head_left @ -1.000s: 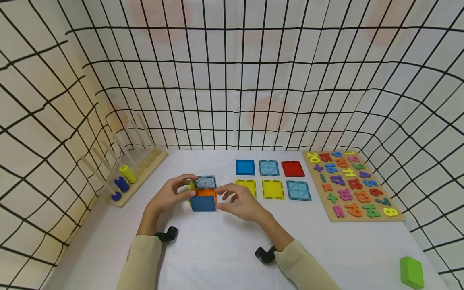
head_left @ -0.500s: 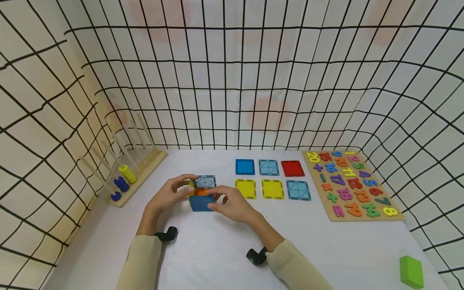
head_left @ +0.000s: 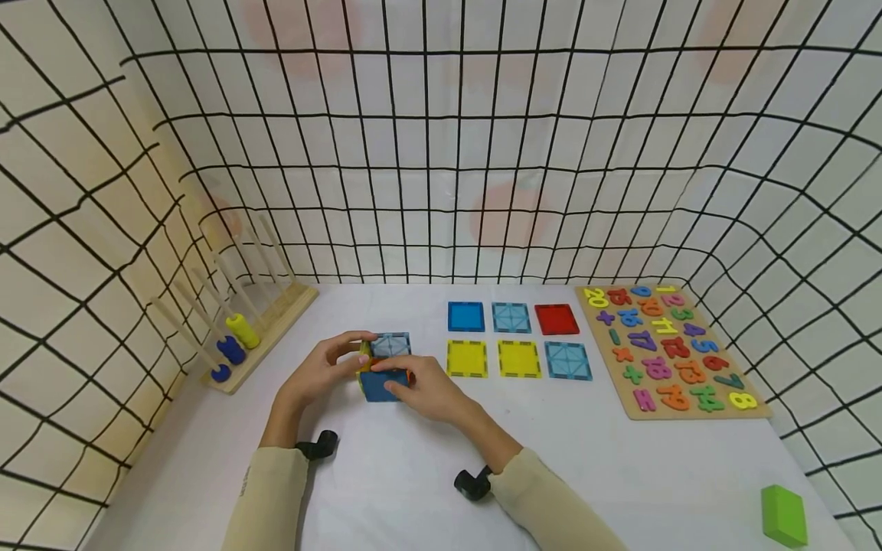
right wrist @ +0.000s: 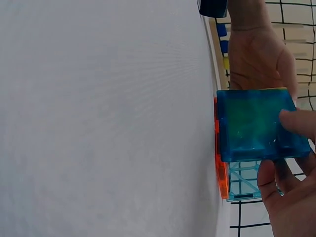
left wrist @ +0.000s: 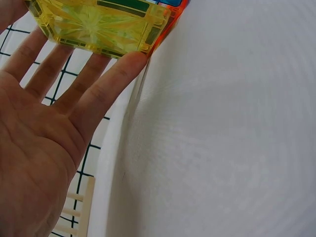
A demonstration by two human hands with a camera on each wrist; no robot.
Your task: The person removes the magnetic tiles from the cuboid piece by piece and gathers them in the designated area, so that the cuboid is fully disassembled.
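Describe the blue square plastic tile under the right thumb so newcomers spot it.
On the white tabletop, find the open box built from translucent tiles at the right hand. The blue square plastic tile forms its near side. Unlike the flat, loose blue tile, it stands on edge.

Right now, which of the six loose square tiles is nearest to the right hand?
The yellow tile at the left end of the front row; the other five tiles lie farther from the right hand.

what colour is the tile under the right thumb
Blue; the tile shows best in the right wrist view.
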